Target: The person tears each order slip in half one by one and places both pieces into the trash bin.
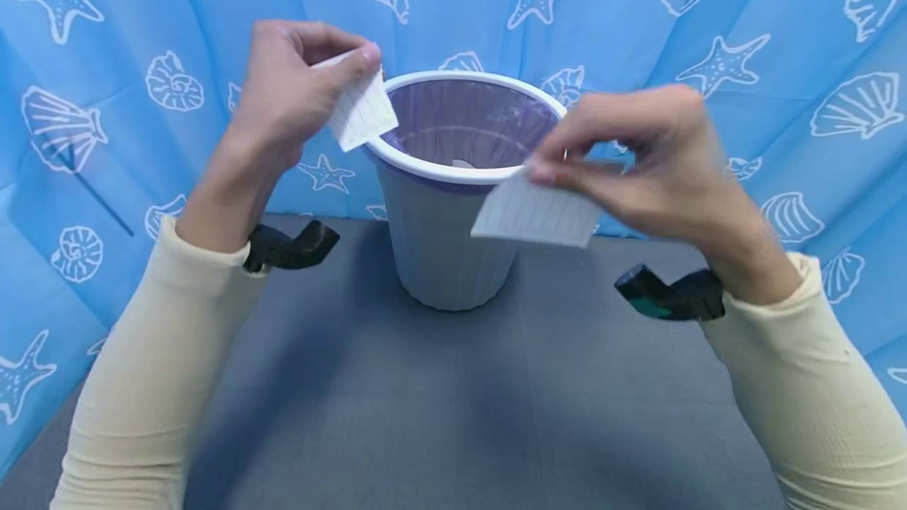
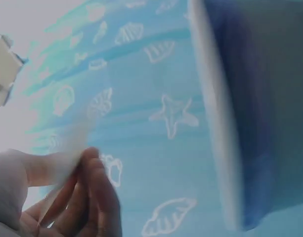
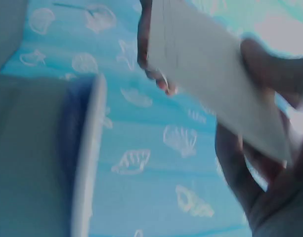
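Note:
Between thumb and fingers my left hand (image 1: 301, 85) pinches a piece of lined white paper (image 1: 364, 112), held just over the left rim of a trash can (image 1: 453, 242). My right hand (image 1: 638, 156) pinches a second lined paper piece (image 1: 538, 211) in front of the can's right rim, slightly blurred. The can is grey with a white rim and a purple liner bag (image 1: 475, 120) inside. A small pale scrap (image 1: 462, 164) shows inside, partly hidden by the near rim. In the right wrist view the right hand's paper (image 3: 210, 69) spans thumb and fingers.
The can stands on a dark grey cloth-covered surface (image 1: 453, 400). Behind it hangs a blue curtain (image 1: 453, 6) with white seashells and starfish. Black camera mounts (image 1: 290, 246) sit on both wrists, over cream sleeves.

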### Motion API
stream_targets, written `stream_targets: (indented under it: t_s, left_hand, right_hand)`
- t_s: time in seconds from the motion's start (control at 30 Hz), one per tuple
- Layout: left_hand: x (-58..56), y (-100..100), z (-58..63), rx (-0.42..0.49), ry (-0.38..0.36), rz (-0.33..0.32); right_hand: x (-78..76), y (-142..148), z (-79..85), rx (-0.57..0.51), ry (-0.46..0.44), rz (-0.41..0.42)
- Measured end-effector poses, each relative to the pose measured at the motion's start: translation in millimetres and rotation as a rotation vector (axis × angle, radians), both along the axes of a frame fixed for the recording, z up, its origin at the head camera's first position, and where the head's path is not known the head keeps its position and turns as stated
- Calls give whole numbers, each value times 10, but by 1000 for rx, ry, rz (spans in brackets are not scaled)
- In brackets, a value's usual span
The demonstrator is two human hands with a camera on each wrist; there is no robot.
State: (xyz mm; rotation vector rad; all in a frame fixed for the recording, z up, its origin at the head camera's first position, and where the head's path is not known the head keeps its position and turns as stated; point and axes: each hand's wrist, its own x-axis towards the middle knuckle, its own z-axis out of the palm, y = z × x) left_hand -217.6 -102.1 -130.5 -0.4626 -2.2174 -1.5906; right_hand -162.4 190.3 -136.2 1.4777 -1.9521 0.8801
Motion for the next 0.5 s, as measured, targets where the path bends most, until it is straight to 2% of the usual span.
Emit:
stream_targets:
  t_s: [0.1,0.17,0.23,0.3,0.37,0.5]
  left_hand:
    - [-213,90,236,-110,-49,55]
    - [-364,199,361,-202,-93,84]
    - [-496,318,431,-309,-122,105]
    - [-601,413,460,-398,-149,88]
    - [-676,484,464,-465,-191,57]
    - [-723,484,439,-551,-235,10]
  right_hand:
    - [-329,-37,244,-45,-71,-326]
    - [-595,-105,368,-76,-204,-498]
    - [-845,-194,456,-95,-381,-610]
    - [-1046,-263,503,-51,-509,-683]
    - [-1169,-313,519,17,-604,-725]
    - [-1212,-323,488,155,-627,-755]
